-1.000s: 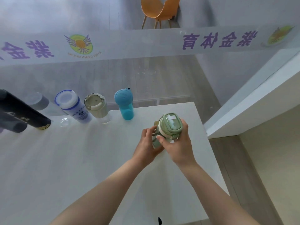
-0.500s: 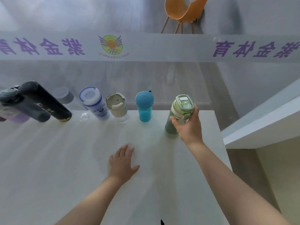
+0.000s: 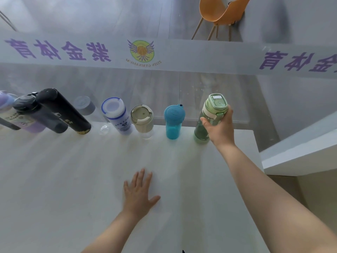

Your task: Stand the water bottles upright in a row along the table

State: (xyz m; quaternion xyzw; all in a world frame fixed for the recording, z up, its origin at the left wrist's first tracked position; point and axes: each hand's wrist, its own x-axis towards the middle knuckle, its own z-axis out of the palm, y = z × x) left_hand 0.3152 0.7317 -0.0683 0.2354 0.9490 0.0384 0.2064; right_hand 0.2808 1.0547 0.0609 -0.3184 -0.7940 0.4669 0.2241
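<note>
A green bottle (image 3: 209, 117) stands upright at the right end of the row on the white table (image 3: 73, 179), and my right hand (image 3: 219, 129) is wrapped around its upper body. To its left stand a blue bottle (image 3: 173, 121), a beige-lidded clear cup (image 3: 143, 121), a white bottle with a blue rim (image 3: 117, 115), a clear bottle with a grey cap (image 3: 85, 106), a tall black flask (image 3: 63, 111), a dark bottle (image 3: 36, 114) and a purple bottle (image 3: 7, 105). My left hand (image 3: 139, 192) lies flat on the table, fingers spread, holding nothing.
The row runs along the table's far edge against a glass wall with purple lettering and a round logo (image 3: 141, 51). The table's right edge (image 3: 255, 152) is close to the green bottle. An orange chair (image 3: 218, 11) stands beyond the glass.
Both hands held the green bottle over the table a second ago. My right hand has carried it to the far edge and stood it beside the blue bottle; my left hand let go and dropped flat.
</note>
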